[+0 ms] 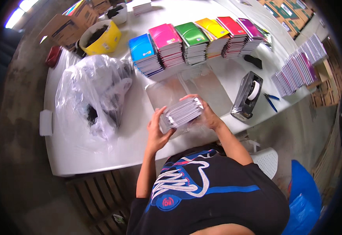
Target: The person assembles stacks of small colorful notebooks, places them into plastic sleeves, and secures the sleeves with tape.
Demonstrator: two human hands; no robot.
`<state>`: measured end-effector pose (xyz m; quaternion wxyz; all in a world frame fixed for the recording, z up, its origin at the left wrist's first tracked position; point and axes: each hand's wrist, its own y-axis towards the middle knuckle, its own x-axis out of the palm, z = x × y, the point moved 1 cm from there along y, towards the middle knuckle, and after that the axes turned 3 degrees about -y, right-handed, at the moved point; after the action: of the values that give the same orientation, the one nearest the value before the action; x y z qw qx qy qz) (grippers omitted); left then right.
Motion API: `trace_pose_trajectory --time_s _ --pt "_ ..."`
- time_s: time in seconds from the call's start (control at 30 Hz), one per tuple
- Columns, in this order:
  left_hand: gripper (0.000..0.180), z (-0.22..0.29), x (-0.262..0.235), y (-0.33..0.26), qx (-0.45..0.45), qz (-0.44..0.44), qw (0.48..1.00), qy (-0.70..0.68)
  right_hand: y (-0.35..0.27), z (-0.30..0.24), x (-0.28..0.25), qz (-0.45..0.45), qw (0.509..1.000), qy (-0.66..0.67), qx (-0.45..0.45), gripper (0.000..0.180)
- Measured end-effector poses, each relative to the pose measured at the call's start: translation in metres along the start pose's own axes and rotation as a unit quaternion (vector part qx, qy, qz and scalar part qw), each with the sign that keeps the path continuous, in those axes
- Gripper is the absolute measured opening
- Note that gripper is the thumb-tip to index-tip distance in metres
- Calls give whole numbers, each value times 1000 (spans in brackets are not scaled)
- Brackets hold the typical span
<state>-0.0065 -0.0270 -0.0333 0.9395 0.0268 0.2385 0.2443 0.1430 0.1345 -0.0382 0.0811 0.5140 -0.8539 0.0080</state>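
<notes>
Both my hands hold a stack of notebooks in a clear plastic sleeve [180, 112] just above the near part of the white table [100, 152]. My left hand [157, 131] grips its left end and my right hand [206, 113] wraps its right end. A sheet of clear plastic wrap [202, 84] lies on the table right behind the stack. Further back stand rows of notebook stacks: blue [144, 53], pink [166, 43], green [193, 41], yellow [213, 35], red [233, 35] and purple [250, 33].
A crumpled clear plastic bag [94, 92] with dark contents lies at left. A black tape dispenser [248, 96] and blue pliers [271, 102] sit at right, with more notebooks [300, 66] fanned out beyond. A yellow bucket [100, 37] and cardboard boxes [71, 21] stand at the back left.
</notes>
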Motion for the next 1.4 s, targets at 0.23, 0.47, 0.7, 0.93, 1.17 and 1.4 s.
trace_pose_trajectory --time_s 0.23,0.47,0.7,0.93,1.17,1.4 --pt "103 37 8 6 62 179 980 -56 12 -47 -16 -43 993 -101 -46 78" --pt "28 91 -22 15 182 69 963 184 32 -99 -12 -141 870 -404 -244 29" --pt "79 38 -16 -32 126 195 967 108 -23 -51 -43 -24 945 -304 -122 59" --pt "89 14 -13 -32 140 111 974 143 -17 -54 -18 -68 901 -397 -160 73" --pt "88 17 -28 -16 161 -30 965 206 16 -54 -18 -231 827 -469 -209 73" --pt "78 38 -21 6 169 -81 895 405 30 -64 -12 -292 834 -415 -216 65"
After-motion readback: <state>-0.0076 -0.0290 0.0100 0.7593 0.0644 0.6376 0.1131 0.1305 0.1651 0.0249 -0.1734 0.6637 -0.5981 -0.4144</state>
